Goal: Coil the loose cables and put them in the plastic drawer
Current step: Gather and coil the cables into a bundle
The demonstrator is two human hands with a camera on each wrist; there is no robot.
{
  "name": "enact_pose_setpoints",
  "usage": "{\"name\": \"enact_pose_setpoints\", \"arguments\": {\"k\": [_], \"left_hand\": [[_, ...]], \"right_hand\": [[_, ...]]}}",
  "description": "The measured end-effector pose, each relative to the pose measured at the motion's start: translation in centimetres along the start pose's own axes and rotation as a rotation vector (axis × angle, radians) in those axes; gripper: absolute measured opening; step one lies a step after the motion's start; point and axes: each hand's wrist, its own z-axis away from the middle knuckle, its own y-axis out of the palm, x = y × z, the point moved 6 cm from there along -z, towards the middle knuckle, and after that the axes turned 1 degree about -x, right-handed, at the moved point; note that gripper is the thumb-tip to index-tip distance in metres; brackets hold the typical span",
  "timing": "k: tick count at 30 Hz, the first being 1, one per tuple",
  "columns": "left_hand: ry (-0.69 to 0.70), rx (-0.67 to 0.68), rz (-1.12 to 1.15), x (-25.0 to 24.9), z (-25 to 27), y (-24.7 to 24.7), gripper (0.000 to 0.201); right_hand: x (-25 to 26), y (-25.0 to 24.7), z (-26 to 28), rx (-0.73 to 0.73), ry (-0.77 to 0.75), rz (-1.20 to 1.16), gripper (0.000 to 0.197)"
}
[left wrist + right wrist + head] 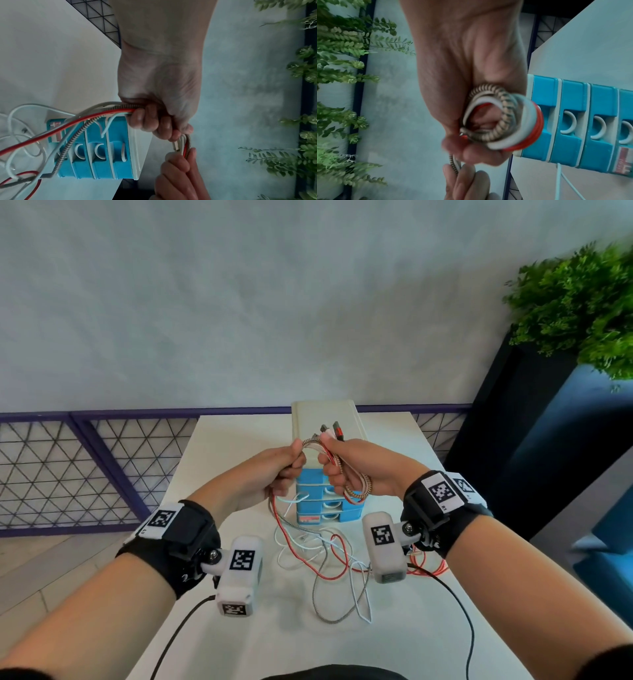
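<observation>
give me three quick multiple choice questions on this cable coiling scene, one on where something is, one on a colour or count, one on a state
1. Where does the drawer unit stand?
A. on the white table, behind the raised hands
B. on the floor
C. on the planter

2. What colour are the drawer fronts?
A. green
B. blue
C. black

3. What state are the cables in?
A. all stowed in a drawer
B. all lying loose, untouched
C. partly coiled in the right hand, the rest trailing onto the table

Answers:
1 A: the head view shows the unit on the tabletop beyond the hands.
2 B: both wrist views show blue fronts with white handles.
3 C: a coil sits in the right hand's fingers, the left hand grips the strands, and loops lie on the table.
</observation>
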Motion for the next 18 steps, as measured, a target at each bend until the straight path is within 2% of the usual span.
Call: {"name": "enact_pose_setpoints", "arguments": {"k": [2, 6, 10, 12, 14, 18], "left_hand": [[-0.029, 0.054, 0.0, 0.2, 0.2, 0.2, 0.044], [-0.21, 0.23, 0.102, 1.1, 1.2, 1.1, 0.049], [-0.205, 0.292, 0.039, 0.8, 1.5, 1.5, 0.038], [-0.165, 0.204, -0.039, 0.6, 1.1, 1.7, 0.035], [-0.1, 0.039, -0.169, 0.3, 0.6, 2.2, 0.034], [0.069, -0.268, -0.617, -0.2, 0.3, 3.6, 0.035]], "right_hand": [[0.1, -0.4, 0.0, -0.002, -0.005, 0.006, 0.038], [0.4, -1.6, -0.4, -0.07, -0.084, 0.02, 0.037], [0.1, -2.1, -1.1, -0.157, -0.115, 0.007, 0.037], [0.3, -2.1, -1.4, -0.242, -0.144, 0.032, 0.037], [0.5, -2.1, -1.8, -0.314, -0.184, 0.053, 0.037], [0.5, -1.3, -2.6, -0.334, -0.191, 0.017, 0.041]]}}
